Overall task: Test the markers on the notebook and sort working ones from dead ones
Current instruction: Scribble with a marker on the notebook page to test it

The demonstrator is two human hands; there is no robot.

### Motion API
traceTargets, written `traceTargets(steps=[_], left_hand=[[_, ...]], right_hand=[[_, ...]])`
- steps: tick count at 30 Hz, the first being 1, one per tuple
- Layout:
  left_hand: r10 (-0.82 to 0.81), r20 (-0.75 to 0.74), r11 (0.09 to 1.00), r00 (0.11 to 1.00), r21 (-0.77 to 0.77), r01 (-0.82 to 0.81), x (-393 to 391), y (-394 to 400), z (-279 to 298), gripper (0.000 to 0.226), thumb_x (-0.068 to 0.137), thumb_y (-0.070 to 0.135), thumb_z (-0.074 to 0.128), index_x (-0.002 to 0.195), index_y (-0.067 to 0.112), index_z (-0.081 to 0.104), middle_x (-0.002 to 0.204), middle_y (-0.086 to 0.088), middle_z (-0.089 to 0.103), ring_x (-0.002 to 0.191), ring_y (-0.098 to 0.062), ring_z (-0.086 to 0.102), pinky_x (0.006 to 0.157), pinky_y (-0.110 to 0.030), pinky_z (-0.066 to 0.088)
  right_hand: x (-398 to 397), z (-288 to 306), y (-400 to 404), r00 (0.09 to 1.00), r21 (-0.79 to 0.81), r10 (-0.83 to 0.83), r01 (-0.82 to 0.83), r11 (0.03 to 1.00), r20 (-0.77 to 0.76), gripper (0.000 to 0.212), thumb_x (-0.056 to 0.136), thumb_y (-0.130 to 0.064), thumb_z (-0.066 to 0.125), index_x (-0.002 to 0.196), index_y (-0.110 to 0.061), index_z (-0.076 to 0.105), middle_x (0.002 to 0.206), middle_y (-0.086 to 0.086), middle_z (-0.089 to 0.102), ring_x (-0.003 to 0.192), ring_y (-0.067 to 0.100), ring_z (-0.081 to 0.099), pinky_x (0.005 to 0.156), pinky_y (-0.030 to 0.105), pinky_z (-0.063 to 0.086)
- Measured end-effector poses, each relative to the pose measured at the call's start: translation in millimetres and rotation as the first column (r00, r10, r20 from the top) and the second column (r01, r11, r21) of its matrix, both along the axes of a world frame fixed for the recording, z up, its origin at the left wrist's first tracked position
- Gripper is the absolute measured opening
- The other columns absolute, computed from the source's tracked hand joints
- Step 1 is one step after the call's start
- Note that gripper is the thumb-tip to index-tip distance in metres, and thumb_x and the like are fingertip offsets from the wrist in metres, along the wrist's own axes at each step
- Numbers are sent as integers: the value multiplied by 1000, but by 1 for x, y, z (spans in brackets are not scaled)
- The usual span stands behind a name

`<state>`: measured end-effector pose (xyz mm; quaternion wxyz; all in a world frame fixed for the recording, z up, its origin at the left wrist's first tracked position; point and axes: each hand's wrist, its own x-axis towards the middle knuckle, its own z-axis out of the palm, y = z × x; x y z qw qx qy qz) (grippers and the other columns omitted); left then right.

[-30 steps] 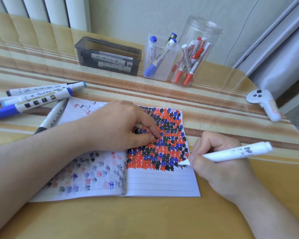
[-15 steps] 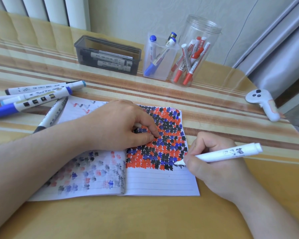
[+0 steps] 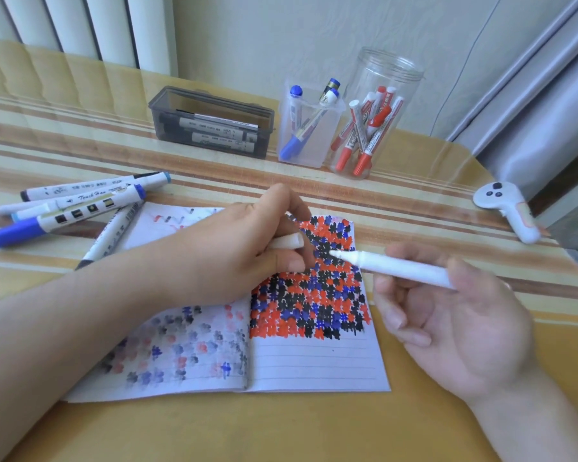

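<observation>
White marker point(image 3: 397, 268) pinched in right hand point(image 3: 454, 315), uncapped tip pointed at 9 o'clock toward white cap point(image 3: 286, 242), gripped in left hand point(image 3: 241, 251) fingers. Both held over open notebook point(image 3: 314, 361) at desk point(image 3: 281, 428) centre, right page covered in red, blue, black marks. Loose markers point(image 3: 77, 208) lying at 10 o'clock; gray box point(image 3: 211, 123), blue-marker cup point(image 3: 309, 128), red-marker jar point(image 3: 374, 115) at 12 o'clock
</observation>
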<state>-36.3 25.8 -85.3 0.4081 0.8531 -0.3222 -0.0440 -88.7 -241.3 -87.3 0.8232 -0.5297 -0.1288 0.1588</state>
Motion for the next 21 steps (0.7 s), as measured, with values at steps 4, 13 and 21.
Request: traceTargets(steps=[4, 13, 21], left_hand=[[-21, -36, 996, 999, -84, 17, -4, -3, 0, 34, 93, 19, 74, 109, 19, 43, 99, 35, 71, 91, 7, 68, 75, -8, 46], [-37, 22, 998, 999, -57, 39, -14, -8, 7, 35, 90, 27, 75, 106, 23, 44, 92, 35, 71, 79, 17, 62, 69, 0, 40], [-20, 58, 999, 998, 36, 18, -5, -3, 2, 23, 88, 35, 78, 104, 33, 61, 85, 24, 67, 72, -7, 62, 61, -18, 45]], right_hand=[[6, -1, -5, 991, 65, 94, -88, 994, -98, 61, 81, -48, 67, 120, -1, 71, 99, 22, 70, 68, 27, 56, 43, 25, 33], [6, -4, 3, 997, -64, 18, -22, 998, -74, 60, 76, -48, 68, 117, -5, 73, 96, 22, 70, 62, 24, 53, 41, 22, 36], [-4, -5, 5, 941, -409, -146, 268, 872, 304, 30, 73, -46, 88, 89, -26, 71, 73, 11, 72, 52, 21, 56, 43, 23, 41]])
